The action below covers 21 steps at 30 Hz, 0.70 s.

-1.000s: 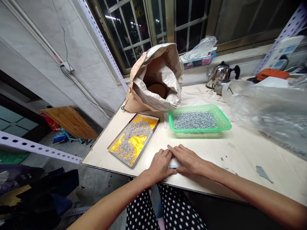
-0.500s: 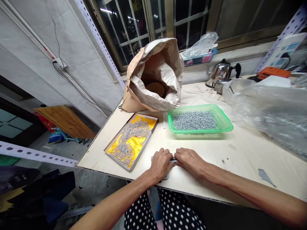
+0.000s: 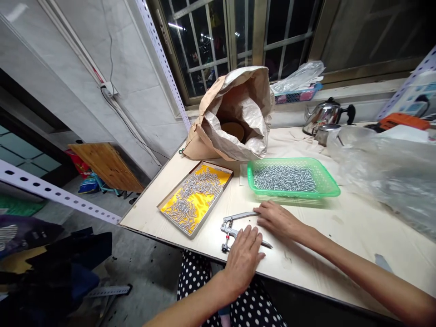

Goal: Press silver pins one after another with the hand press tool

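A grey metal plier-like hand tool (image 3: 234, 225) lies on the pale table (image 3: 340, 245) near its front edge. My left hand (image 3: 242, 259) rests flat over the tool's lower handle, fingers stretched out. My right hand (image 3: 277, 219) lies beside it, fingertips touching the end of the tool's upper handle, fingers loosely extended. Behind the hands stand a green plastic basket (image 3: 332, 188) full of small metal pins and a shallow box with yellow lining (image 3: 200, 204) holding more pins.
A big crumpled paper sack (image 3: 238, 113) stands open at the back of the table. A large clear plastic bag (image 3: 384, 168) fills the right side, with a steel kettle (image 3: 323, 116) behind it. A wooden board (image 3: 105, 165) leans on the floor at left.
The hands have drawn apart and uncovered the tool. My left hand slid back toward the table edge; my right hand shifted to the upper handle's end.
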Motion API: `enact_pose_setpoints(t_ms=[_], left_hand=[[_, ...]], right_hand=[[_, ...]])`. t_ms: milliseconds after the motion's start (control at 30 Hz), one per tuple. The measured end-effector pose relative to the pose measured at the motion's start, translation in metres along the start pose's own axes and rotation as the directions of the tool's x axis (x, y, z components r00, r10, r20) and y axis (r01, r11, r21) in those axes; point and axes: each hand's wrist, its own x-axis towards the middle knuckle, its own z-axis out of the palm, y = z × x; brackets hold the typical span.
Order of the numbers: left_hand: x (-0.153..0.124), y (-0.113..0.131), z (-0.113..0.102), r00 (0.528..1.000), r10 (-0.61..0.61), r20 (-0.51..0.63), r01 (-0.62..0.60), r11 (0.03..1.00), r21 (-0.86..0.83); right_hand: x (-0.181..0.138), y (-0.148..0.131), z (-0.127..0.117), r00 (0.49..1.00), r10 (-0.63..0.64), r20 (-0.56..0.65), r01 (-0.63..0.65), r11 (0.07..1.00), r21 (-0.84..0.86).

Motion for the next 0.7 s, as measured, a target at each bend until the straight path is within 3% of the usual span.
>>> enact_pose_setpoints(t_ms=[167,267,367,467,533,633,700], left_hand=[[-0.003,0.007,0.000,1.000,-0.021,-0.012,0.020,0.995,-0.097],[-0.003,0.009,0.000,0.999,-0.038,-0.035,0.033,0.989,-0.143],[-0.004,0.009,0.004,0.998,-0.063,-0.025,0.058,0.982,-0.178],[-0.009,0.007,0.016,0.992,-0.116,0.052,0.123,0.980,-0.156],[-0.014,0.005,0.026,0.990,-0.127,0.064,0.134,0.985,-0.113],[-0.019,0.004,0.036,0.997,-0.061,-0.057,0.058,0.997,-0.041],[-0.020,0.004,0.032,0.981,0.103,-0.163,-0.104,0.995,-0.002]], right_hand=[[0.017,0.005,0.005,0.997,0.052,-0.058,-0.057,0.994,-0.094],[0.026,-0.011,0.001,0.997,0.059,-0.058,-0.065,0.992,-0.112],[0.033,-0.046,-0.004,0.988,-0.155,-0.012,0.154,0.987,-0.047],[0.041,-0.080,-0.005,0.890,-0.455,0.036,0.455,0.891,0.003],[0.048,-0.093,-0.002,0.832,-0.548,0.091,0.552,0.834,-0.022],[0.056,-0.096,0.012,0.784,-0.605,0.140,0.618,0.782,-0.082],[0.061,-0.094,0.024,0.759,-0.639,0.125,0.650,0.752,-0.105]])
